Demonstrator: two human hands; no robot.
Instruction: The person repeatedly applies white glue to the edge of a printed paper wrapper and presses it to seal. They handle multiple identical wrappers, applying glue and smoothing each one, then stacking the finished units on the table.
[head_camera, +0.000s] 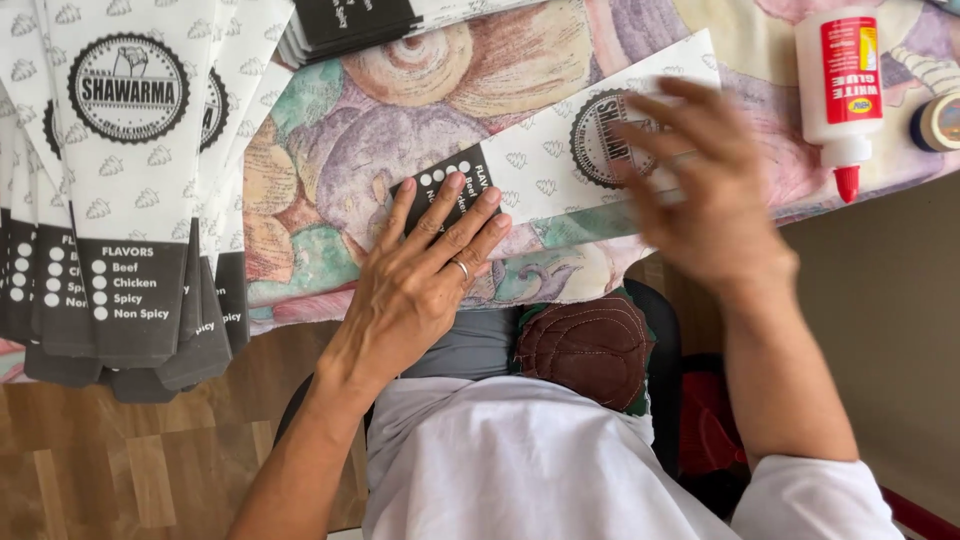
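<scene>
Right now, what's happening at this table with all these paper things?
A person is pressing a long printed paper sleeve flat on a floral tablecloth. The left hand holds down its dark end, while the right hand, blurred, lies over its middle. A stack of matching sleeves fans out to the left, and a white glue bottle lies at the upper right.

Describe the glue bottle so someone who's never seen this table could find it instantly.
Start at the table covered by the flowery cloth and go to its far right end, past the blurred right hand. The glue bottle lies there with its nozzle toward the table edge. It is the only white bottle with a red label and red tip; the roll of tape beside it is round.
</scene>
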